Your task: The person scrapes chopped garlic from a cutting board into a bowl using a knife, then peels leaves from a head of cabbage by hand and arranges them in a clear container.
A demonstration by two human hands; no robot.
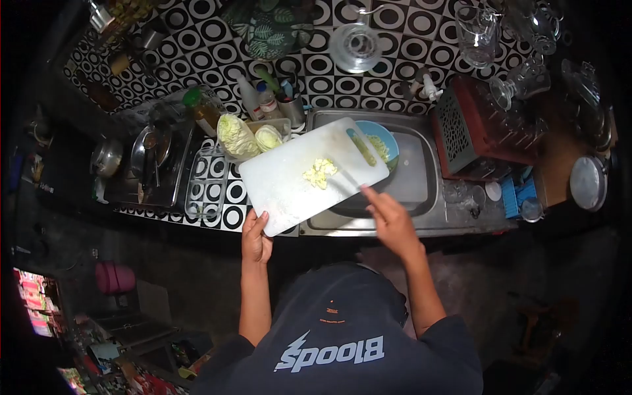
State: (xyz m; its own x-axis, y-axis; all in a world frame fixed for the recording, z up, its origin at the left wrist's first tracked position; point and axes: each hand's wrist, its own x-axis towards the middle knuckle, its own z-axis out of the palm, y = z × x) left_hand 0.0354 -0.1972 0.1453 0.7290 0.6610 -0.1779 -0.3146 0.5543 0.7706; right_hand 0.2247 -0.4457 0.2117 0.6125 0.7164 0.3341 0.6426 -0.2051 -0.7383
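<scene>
My left hand (256, 238) grips the lower left corner of a white cutting board (283, 191), thumb on top. The board is tilted over the edge of the sink. A small heap of chopped pale-green cabbage (319, 173) lies mid-board. My right hand (394, 222) is closed around a knife, whose thin, blurred blade (346, 178) points at the heap; its handle is mostly hidden. A light-blue bowl (383, 135) with shredded cabbage stands in the sink, partly covered by the board's slotted end. Cabbage pieces (238, 137) sit in a clear container behind the board.
The steel sink (428, 224) lies under and right of the board. A red crate (484, 131) stands to its right, near glasses and a blue rack (518, 196). Bottles (266, 102) line the tiled wall. A stove with a pan (151, 145) is at left.
</scene>
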